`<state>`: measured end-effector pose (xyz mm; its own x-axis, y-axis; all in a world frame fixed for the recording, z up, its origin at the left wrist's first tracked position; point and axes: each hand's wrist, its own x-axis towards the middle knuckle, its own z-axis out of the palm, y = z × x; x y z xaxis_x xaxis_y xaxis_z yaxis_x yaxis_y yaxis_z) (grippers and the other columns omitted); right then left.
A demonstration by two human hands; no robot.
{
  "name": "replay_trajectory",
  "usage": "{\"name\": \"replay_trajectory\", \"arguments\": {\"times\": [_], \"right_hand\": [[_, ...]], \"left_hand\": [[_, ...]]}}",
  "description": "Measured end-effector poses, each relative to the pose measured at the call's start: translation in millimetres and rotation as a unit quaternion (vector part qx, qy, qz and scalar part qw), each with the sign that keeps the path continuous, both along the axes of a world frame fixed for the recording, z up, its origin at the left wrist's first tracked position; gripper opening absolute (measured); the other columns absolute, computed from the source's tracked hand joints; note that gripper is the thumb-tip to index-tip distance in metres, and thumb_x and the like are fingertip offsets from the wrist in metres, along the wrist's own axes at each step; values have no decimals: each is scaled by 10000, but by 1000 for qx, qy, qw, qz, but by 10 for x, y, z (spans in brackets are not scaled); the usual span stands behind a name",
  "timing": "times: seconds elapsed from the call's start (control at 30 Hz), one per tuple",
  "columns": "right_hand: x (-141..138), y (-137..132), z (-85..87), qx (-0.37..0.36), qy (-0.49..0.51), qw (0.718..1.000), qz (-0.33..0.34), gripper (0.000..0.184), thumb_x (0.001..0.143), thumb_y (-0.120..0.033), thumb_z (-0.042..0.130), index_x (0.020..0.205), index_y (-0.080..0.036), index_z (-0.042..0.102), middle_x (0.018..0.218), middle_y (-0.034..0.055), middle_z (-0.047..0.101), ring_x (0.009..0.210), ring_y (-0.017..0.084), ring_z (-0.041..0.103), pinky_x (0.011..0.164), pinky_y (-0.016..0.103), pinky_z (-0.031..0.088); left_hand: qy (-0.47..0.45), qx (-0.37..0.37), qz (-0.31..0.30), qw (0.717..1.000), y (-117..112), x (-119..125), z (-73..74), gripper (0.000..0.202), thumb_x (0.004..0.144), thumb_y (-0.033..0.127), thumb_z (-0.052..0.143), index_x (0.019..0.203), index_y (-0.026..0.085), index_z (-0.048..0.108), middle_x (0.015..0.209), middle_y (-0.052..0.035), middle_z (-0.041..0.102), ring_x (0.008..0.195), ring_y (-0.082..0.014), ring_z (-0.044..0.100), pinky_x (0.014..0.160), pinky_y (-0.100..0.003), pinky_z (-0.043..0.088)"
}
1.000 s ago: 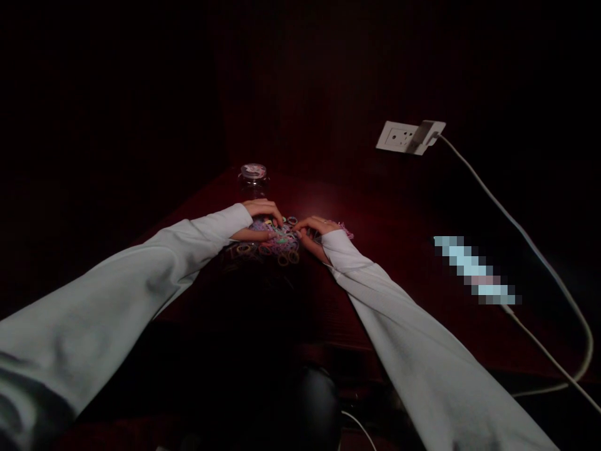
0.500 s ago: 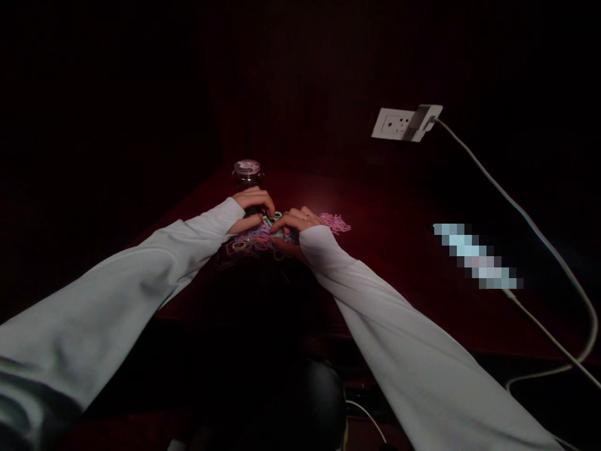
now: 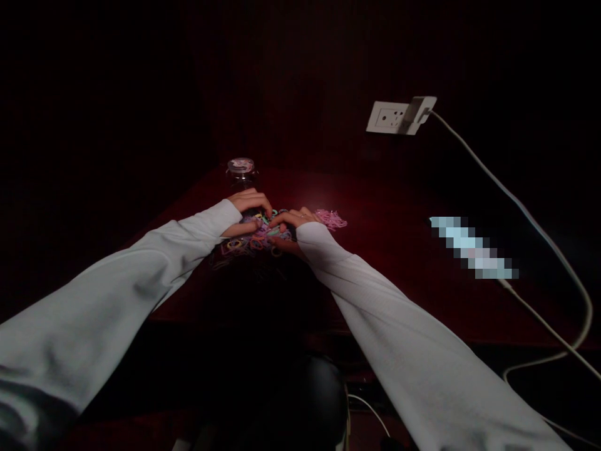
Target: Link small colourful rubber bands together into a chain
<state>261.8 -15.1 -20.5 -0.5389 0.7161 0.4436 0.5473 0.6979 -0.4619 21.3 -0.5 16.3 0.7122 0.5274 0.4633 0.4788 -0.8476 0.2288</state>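
Two hands, head view: left hand [image 3: 250, 203] and right hand [image 3: 293, 219] both curl over a heap of mixed coloured bands [image 3: 256, 243], nearer the wearer than the jar [image 3: 241, 169]. Whether either pinches a band, cannot tell. Best handling, I judge: light fingertips, heap spread thin, loops teased out singly. Heap's long axis lies roughly side to side, nearside of jar; loops point every way. Pink bands [image 3: 332, 219] lie right of jar.

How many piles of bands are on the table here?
2: a mixed pile at the left hand and right hand, and a pink pile right of the right hand. The hands or darkness may hide more.
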Motion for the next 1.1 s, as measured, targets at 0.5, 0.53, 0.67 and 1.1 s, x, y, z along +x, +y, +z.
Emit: {"name": "replay_trajectory", "arguments": {"times": [0.5, 0.53, 0.67, 1.1], "right_hand": [[15, 135, 20, -238, 210, 948, 28, 163, 774, -192, 758, 934, -166, 775, 723, -34, 690, 600, 93, 510, 599, 226, 384], [22, 128, 36, -247, 218, 944, 32, 166, 765, -193, 769, 927, -161, 774, 715, -33, 687, 600, 93, 508, 592, 222, 384], [37, 102, 80, -260, 246, 933, 40, 173, 762, -205, 791, 928, -163, 772, 672, -40, 673, 585, 88, 483, 563, 209, 373], [32, 176, 39, -274, 261, 924, 55, 245, 806, -301, 814, 1016, -180, 778, 655, -37, 659, 608, 117, 575, 602, 240, 483]], "left_hand": [[29, -3, -13, 999, 17, -2, -56, 519, 904, 682, 719, 1100, 201, 735, 1018, -91, 751, 930, -236, 632, 936, -359, 474], [29, -5, -9, 1000, 19, -1, -57, 516, 901, 681, 724, 1095, 203, 737, 1008, -88, 752, 929, -234, 631, 935, -356, 477], [26, -13, -2, 1000, 7, 18, -59, 496, 912, 668, 723, 1080, 202, 752, 956, -80, 757, 888, -219, 627, 905, -338, 500], [-36, -21, -1, 999, 9, 60, -106, 464, 1066, 581, 536, 972, 202, 788, 895, -97, 772, 855, -215, 672, 891, -356, 542]]}}
